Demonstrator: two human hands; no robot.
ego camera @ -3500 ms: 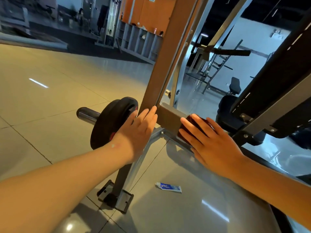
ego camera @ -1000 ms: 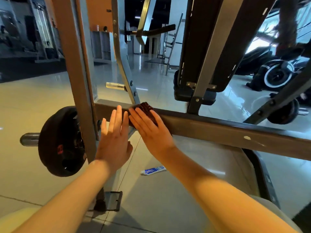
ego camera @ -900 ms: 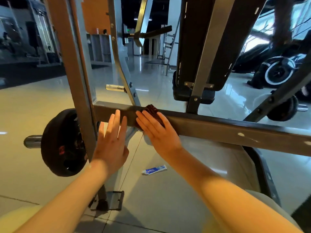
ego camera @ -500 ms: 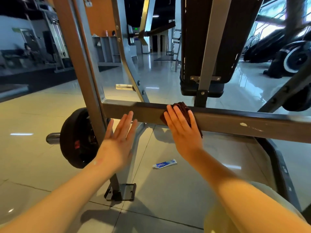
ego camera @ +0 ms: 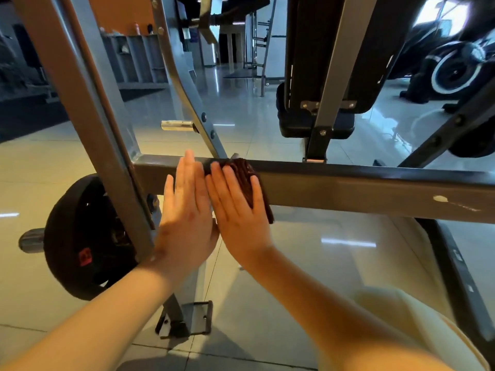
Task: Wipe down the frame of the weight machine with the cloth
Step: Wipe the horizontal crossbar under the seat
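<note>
My right grip [ego camera: 238, 210] lies flat, fingers straight and a little spread, pressing the dark cloth [ego camera: 242, 170] against the near face of the crossbar [ego camera: 361, 188]; nothing is pinched. The cloth drapes over the bar's top edge and hangs just past its lower edge. My left grip [ego camera: 187, 210] is flat too, fingers together, resting on the bar just beside the other, their sides touching. The bar's long axis runs left to right across me, so any stroke must follow that line. Leftward the run is short: the upright post [ego camera: 88, 116] joins the bar just beyond my left grip, with the weight plate [ego camera: 80, 236] low beside it. Rightward the near face lies open for a long stretch, past a chipped spot [ego camera: 440, 198]; only the seat strut [ego camera: 317, 145] meets the top edge. I judge the right grip best placed to sweep that way.
</note>
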